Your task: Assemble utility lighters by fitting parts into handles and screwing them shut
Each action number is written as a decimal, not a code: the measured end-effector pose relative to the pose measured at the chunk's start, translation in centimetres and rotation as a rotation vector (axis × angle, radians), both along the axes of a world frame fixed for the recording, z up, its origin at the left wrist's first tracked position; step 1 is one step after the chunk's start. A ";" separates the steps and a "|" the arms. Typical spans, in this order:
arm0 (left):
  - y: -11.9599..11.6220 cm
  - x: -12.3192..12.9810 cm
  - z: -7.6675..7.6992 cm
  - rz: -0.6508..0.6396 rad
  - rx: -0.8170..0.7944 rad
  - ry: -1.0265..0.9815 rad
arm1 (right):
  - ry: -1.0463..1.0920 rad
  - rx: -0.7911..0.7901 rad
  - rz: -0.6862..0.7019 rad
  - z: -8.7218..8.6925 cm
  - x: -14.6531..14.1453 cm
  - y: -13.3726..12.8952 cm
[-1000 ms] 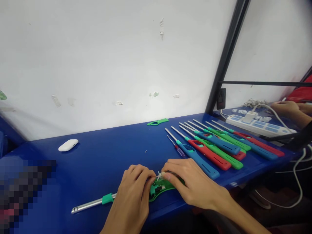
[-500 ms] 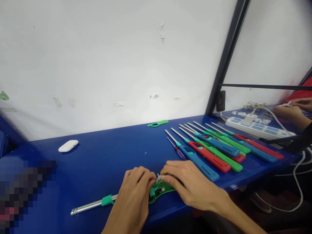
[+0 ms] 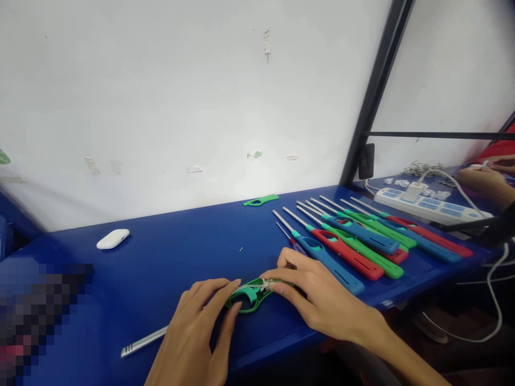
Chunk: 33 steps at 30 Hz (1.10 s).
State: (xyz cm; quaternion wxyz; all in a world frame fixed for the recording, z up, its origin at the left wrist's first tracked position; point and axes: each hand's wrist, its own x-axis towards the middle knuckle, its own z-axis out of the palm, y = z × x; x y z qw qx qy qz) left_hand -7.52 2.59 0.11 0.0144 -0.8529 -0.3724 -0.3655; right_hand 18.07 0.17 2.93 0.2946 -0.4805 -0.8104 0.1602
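Note:
An opened long-barrelled lighter (image 3: 252, 295) with a green handle shell lies at the table's near edge, its inner parts showing. Its metal barrel (image 3: 144, 342) points left and passes under my left hand (image 3: 197, 321). That hand is closed on the front of the handle, thumb below the trigger opening and fingers above. My right hand (image 3: 322, 297) pinches the handle's rear, thumb and forefinger at a small whitish part (image 3: 265, 286) beside the teal trigger. The right fingers and palm hide the tail of the handle. A loose green handle half (image 3: 261, 200) rests against the wall.
Several blue, red and green lighters (image 3: 350, 252) lie in a row at the right. A screwdriver (image 3: 296, 246) is partly behind my right hand. A small screw-like piece (image 3: 241, 249) and a white case (image 3: 113, 239) lie on the table. Beyond a black frame are a power strip (image 3: 430, 202) and another person's hands (image 3: 486, 179).
My left hand has slid left and down along the lighter, baring the trigger and its opening. The lighter's handle has tilted up slightly. My right hand keeps its pinch near the whitish part.

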 end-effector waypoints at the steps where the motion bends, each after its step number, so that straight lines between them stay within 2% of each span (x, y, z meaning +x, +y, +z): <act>1: 0.0 -0.1 -0.2 0.000 -0.014 0.012 | 0.009 0.005 -0.008 -0.1 0.0 0.0; 6: 0.0 -0.3 -0.8 -0.007 -0.077 0.079 | 0.061 0.074 -0.070 -0.7 0.0 0.2; 12: 0.3 0.1 -0.4 -0.037 -0.109 0.058 | 0.092 0.086 -0.069 -1.2 0.1 0.8; 24: -0.4 0.3 -0.8 -0.033 0.032 0.095 | 0.058 0.081 -0.003 -1.3 0.3 0.8; 33: -0.2 0.0 -0.8 -0.018 -0.101 0.142 | 0.041 0.085 0.013 -1.4 0.4 0.8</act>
